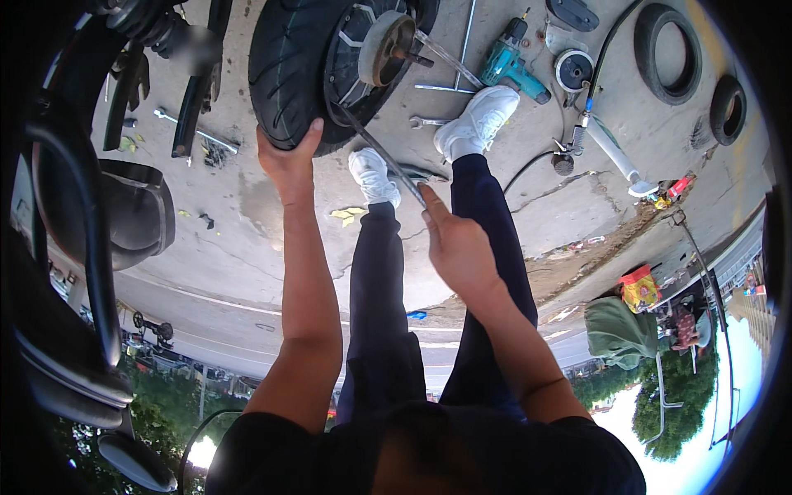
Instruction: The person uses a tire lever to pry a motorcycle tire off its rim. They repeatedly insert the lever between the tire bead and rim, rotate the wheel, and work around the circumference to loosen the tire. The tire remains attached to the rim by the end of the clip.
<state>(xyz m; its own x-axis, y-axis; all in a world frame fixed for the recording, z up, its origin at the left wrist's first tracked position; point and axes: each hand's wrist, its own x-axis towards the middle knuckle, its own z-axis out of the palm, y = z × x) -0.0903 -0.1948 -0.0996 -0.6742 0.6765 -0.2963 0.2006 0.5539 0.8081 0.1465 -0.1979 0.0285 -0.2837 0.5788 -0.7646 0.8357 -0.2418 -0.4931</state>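
A black scooter wheel stands at the top centre, its treaded tire [285, 74] facing left and its spoked rim with a worn metal drum [386, 48] facing right. My left hand [290, 161] is closed round the lower edge of the tire, thumb on the sidewall side. In my closed right hand [460, 247] is a long metal tire lever [381, 153], slanting up and left. Its far tip meets the wheel between tire bead and rim; how deep it sits is hidden. Another bar [450, 58] leans from the hub toward my right shoe.
Right of the wheel lie a teal cordless drill [505, 59], an open-end wrench [429, 122] and a thin T-shaped bar [467, 41]. Farther right are an air hose with an inflator [577, 132] and two loose tires [645, 54]. A parked scooter [99, 247] fills the left side.
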